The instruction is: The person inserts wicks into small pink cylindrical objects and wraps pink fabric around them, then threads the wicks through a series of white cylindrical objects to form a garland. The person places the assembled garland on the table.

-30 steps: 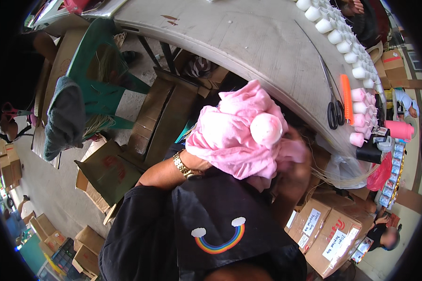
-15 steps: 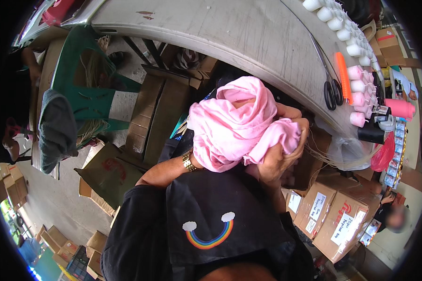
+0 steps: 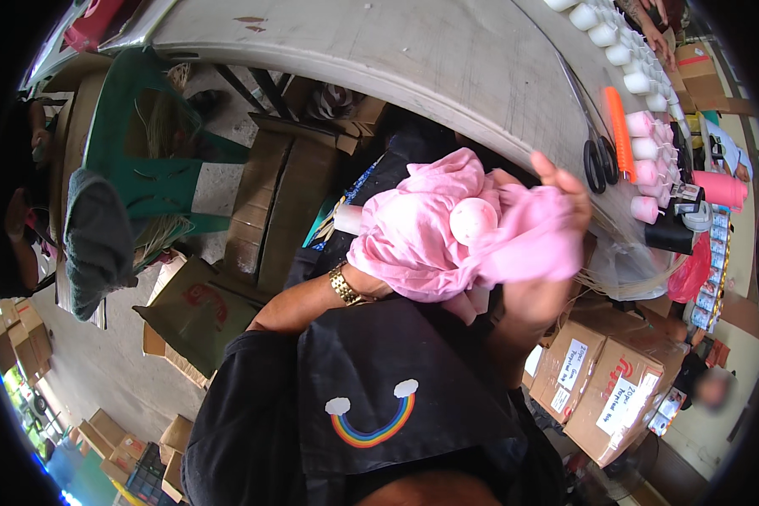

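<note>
Best, seemingly, to support the pale ball (image 3: pixel 472 221) lightly and work the pink cloth (image 3: pixel 405 232) around without hard rubbing. Find the ball mid-cloth, between hands set apart: left hand (image 3: pixel 373 285) tucked under the cloth's near-left edge, grip hidden; right hand (image 3: pixel 573 191) at the cloth's right-hand fold, fingers raised, hold too blurred to tell.
</note>
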`<state>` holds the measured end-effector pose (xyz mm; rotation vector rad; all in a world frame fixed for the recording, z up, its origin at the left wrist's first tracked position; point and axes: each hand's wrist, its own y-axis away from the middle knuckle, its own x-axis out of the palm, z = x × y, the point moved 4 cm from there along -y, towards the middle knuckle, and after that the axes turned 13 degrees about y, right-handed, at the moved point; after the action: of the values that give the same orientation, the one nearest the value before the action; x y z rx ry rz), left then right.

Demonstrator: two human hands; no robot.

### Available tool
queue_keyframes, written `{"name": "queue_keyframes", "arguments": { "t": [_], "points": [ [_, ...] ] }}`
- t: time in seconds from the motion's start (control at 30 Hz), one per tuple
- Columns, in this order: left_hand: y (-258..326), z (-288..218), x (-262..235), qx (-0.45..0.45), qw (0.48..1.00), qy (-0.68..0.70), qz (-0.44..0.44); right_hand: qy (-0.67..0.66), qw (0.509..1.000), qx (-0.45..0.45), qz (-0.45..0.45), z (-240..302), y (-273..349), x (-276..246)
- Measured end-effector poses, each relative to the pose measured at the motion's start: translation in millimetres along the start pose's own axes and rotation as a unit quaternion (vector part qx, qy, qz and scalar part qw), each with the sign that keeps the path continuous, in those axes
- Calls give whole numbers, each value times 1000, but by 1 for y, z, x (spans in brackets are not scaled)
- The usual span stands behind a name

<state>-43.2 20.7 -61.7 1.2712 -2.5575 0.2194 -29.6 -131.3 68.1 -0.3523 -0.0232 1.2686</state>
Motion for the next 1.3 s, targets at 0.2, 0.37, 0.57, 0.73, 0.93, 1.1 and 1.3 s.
{"name": "queue_keyframes", "arguments": {
  "t": [0.2, 0.37, 0.57, 0.73, 0.93, 1.1, 1.3],
  "points": [
    [7, -1, -6, -13, 996, 89, 13, 197, 957, -188, 103, 10, 7, 32],
    [6, 18, -3, -22, 984, -168, 55, 81, 995, -12, 55, -15, 2, 6],
    [7, 10, -5, -13, 985, 166, 37, 128, 988, 79, -43, -20, -9, -22],
    [-5, -18, -9, 105, 964, -239, -54, 167, 977, -119, 65, 32, -5, -16],
    [-15, -20, -17, 23, 994, -83, -65, 360, 857, -368, 17, 41, 32, 34],
    [-5, -36, -23, 145, 941, -298, -73, 286, 910, -300, 11, 32, 24, 15],
    [-25, -47, -11, 159, 958, -223, -83, 339, 873, -350, -13, 44, 20, 19]
  ]
}}
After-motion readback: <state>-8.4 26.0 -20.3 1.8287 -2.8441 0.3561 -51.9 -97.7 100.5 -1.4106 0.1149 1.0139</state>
